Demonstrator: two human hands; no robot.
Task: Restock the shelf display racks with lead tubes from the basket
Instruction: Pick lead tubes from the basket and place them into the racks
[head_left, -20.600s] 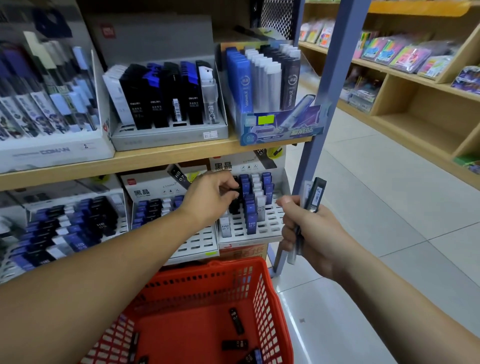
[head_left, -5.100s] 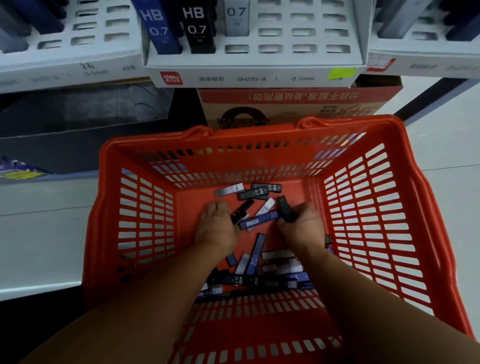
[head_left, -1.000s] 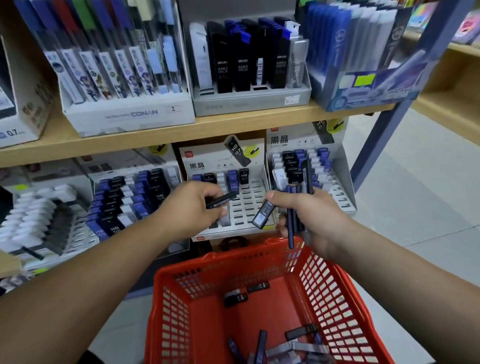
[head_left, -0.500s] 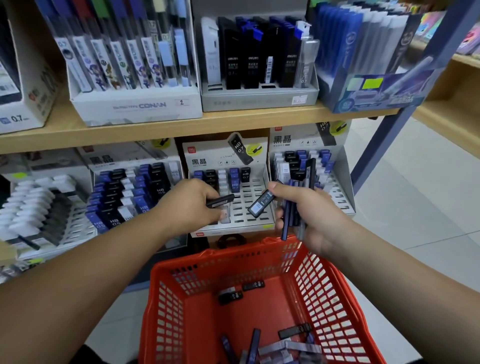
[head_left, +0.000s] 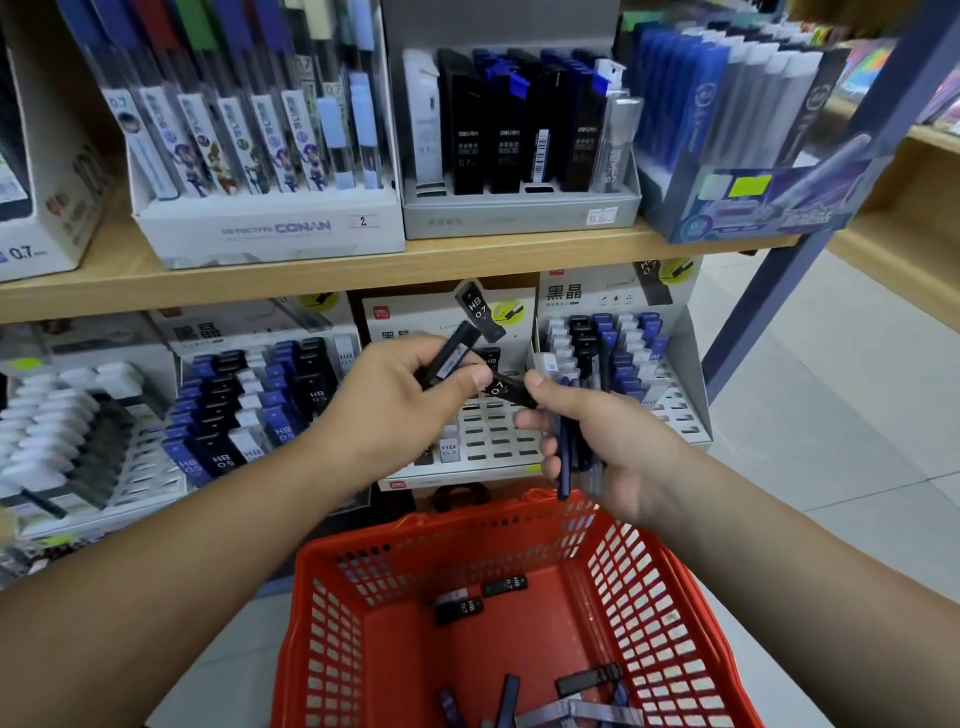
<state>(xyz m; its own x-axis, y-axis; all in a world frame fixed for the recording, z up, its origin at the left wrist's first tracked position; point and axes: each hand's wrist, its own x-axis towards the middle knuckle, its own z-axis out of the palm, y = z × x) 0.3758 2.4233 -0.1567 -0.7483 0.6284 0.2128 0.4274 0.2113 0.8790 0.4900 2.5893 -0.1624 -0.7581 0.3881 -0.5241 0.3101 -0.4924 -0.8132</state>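
Two tubes sit at my fingertips. My left hand (head_left: 395, 395) grips a black tube (head_left: 451, 356); my right hand (head_left: 613, 441) pinches a 0.7 tube (head_left: 511, 391) and clasps a bundle (head_left: 571, 452). More lie loose in the basket (head_left: 332, 623). I judge them light, rigid and smooth, liable to slip. Recommendation: pinch the flat faces mid-length, then seat each in the rack (head_left: 498, 447).

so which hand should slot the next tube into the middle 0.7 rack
Left, probably. The left hand grips a single black tube right in front of the middle rack, which has open slots. The right hand is full, clutching a bundle of tubes.
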